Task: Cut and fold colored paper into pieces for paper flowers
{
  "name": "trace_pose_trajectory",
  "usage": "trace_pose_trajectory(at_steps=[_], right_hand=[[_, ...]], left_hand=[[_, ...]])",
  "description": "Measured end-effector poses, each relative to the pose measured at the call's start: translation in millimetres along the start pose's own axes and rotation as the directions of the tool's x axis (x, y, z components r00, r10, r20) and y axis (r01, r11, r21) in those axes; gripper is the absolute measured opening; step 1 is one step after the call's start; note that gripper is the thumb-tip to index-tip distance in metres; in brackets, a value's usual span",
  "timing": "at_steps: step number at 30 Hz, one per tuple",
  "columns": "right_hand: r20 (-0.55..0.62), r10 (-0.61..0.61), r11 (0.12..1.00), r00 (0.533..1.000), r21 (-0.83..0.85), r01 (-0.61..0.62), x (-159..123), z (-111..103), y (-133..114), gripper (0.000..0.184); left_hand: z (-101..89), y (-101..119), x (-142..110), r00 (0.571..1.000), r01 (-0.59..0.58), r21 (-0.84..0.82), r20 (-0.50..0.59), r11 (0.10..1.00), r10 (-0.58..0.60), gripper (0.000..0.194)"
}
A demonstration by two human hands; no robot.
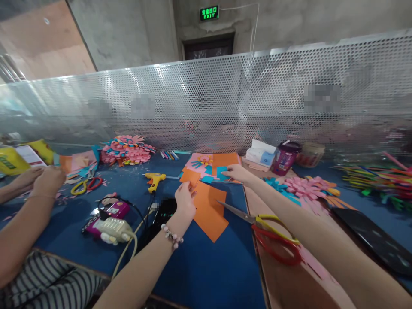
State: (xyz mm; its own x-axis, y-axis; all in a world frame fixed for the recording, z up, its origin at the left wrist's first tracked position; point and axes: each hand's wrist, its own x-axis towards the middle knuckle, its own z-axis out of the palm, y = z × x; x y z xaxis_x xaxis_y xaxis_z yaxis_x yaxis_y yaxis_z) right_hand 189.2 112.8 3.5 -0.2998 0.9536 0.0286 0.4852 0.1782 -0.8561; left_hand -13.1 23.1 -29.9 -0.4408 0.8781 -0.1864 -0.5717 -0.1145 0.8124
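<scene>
Left hand pinches orange paper mid-frame, right hand narrow at blue paper, can't tell if gripping; scissors point over orange sheets, so a forearm bump could snag them.

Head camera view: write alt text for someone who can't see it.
At a blue table, a person's left hand holds a small orange paper piece and their right hand touches blue paper. Large scissors, a yellow glue gun and pink paper flowers lie nearby; another person's hands are at left.
</scene>
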Motion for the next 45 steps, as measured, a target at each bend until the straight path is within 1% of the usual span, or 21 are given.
trace_pose_trajectory(at_steps=[6, 11, 15, 18, 21, 24, 26, 27, 30, 32, 33, 34, 35, 36, 37, 38, 39, 40, 41, 42, 45], right_hand=[[0.052, -0.025, 1.000, 0.998, 0.018, 0.024, 36.1, 33.2, -1.3, 0.016], [0.068, -0.010, 0.999, 0.998, 0.040, 0.008, 43.1, 39.2, -4.1, 0.004], [0.077, -0.009, 1.000, 0.997, 0.028, 0.007, 48.5, 45.0, -5.9, 0.004], [0.055, -0.003, 1.000, 0.998, -0.009, 0.003, 51.8, 45.7, -6.7, 0.004], [-0.007, -0.031, 0.999, 0.999, -0.037, 0.031, 43.5, 37.2, -10.3, 0.016], [-0.049, -0.083, 0.996, 0.995, -0.024, 0.082, 17.3, 25.8, -14.7, 0.033], [0.026, -0.099, 0.995, 0.995, 0.024, 0.098, -6.5, 21.4, -14.9, 0.043], [0.114, -0.124, 0.990, 0.986, 0.083, 0.115, -18.4, 20.4, -13.8, 0.044], [0.127, -0.139, 0.986, 0.982, 0.106, 0.126, -46.7, 18.3, -5.8, 0.038], [0.092, -0.122, 0.986, 0.988, 0.124, 0.110, -56.9, 13.4, 1.7, 0.030], [0.070, -0.103, 0.986, 0.992, 0.140, 0.093, -59.7, 9.1, 5.8, 0.027], [0.031, -0.072, 0.986, 0.997, 0.152, 0.066, -61.3, 4.0, 10.1, 0.025], [-0.015, -0.033, 0.987, 0.999, 0.154, 0.035, -62.1, -1.7, 14.8, 0.024], [-0.055, 0.009, 0.989, 0.998, 0.147, -0.001, -62.5, -7.3, 19.7, 0.023], [-0.089, 0.055, 0.991, 0.995, 0.129, -0.043, -62.7, -12.1, 25.1, 0.022], [-0.099, 0.082, 0.993, 0.992, 0.095, -0.072, -63.1, -15.9, 30.6, 0.022], [-0.103, 0.087, 0.995, 0.991, 0.053, -0.082, -63.8, -18.2, 36.0, 0.021], [-0.108, 0.072, 0.997, 0.991, 0.002, -0.073, -64.9, -19.2, 40.9, 0.020], [-0.110, 0.038, 0.997, 0.993, -0.057, -0.044, -66.5, -19.1, 45.0, 0.019], [-0.118, -0.006, 0.993, 0.993, -0.120, -0.008, -68.6, -18.3, 47.9, 0.018], [-0.139, -0.114, 0.944, 0.984, -0.324, 0.064, -77.1, -15.0, 48.9, 0.015]], left_hand=[[-0.5, -2.1, 1.0, 1.000, -0.026, 0.014, 0.007, 1.000, 0.026, 0.014], [1.0, -2.4, 0.5, 0.999, -0.050, 0.027, -0.002, 0.998, 0.051, 0.017], [1.2, -5.1, 2.0, 0.996, -0.081, 0.055, -0.023, 0.995, 0.083, 0.017], [1.7, -6.4, 2.9, 0.998, -0.059, 0.090, -0.003, 0.994, 0.060, 0.016], [2.9, -7.7, 0.0, 0.993, -0.070, 0.199, 0.110, 0.977, 0.049, 0.017], [4.9, -10.6, -7.1, 0.950, -0.163, 0.370, 0.309, 0.915, 0.044, 0.020], [6.6, -13.6, -12.9, 0.907, -0.224, 0.448, 0.420, 0.866, 0.017, 0.022], [7.5, -15.2, -15.7, 0.887, -0.242, 0.468, 0.462, 0.850, -0.002, 0.022], [10.1, -18.4, -22.7, 0.822, -0.286, 0.518, 0.565, 0.806, -0.070, 0.025], [10.9, -17.0, -25.5, 0.780, -0.362, 0.591, 0.616, 0.721, -0.113, 0.028], [10.8, -14.6, -26.2, 0.768, -0.432, 0.630, 0.633, 0.645, -0.104, 0.030], [10.2, -11.0, -26.7, 0.757, -0.513, 0.667, 0.649, 0.540, -0.082, 0.033], [9.1, -6.1, -27.0, 0.739, -0.606, 0.685, 0.673, 0.404, -0.032, 0.036], [7.5, -0.3, -27.3, 0.709, -0.690, 0.686, 0.705, 0.231, 0.021, 0.038], [5.6, 6.2, -27.7, 0.662, -0.749, 0.661, 0.749, 0.048, 0.024, 0.041], [3.6, 12.9, -28.5, 0.634, -0.767, 0.629, 0.773, -0.123, 0.005, 0.042], [1.8, 19.1, -30.0, 0.622, -0.761, 0.594, 0.782, -0.259, -0.033, 0.044], [0.2, 24.6, -32.2, 0.632, -0.735, 0.572, 0.772, -0.363, -0.064, 0.048], [-0.8, 28.9, -35.2, 0.640, -0.717, 0.547, 0.763, -0.433, -0.096, 0.053], [-1.4, 31.7, -39.1, 0.647, -0.710, 0.525, 0.750, -0.469, -0.140, 0.059], [-0.6, 32.4, -53.4, 0.658, -0.732, 0.483, 0.685, -0.481, -0.314, 0.076]])
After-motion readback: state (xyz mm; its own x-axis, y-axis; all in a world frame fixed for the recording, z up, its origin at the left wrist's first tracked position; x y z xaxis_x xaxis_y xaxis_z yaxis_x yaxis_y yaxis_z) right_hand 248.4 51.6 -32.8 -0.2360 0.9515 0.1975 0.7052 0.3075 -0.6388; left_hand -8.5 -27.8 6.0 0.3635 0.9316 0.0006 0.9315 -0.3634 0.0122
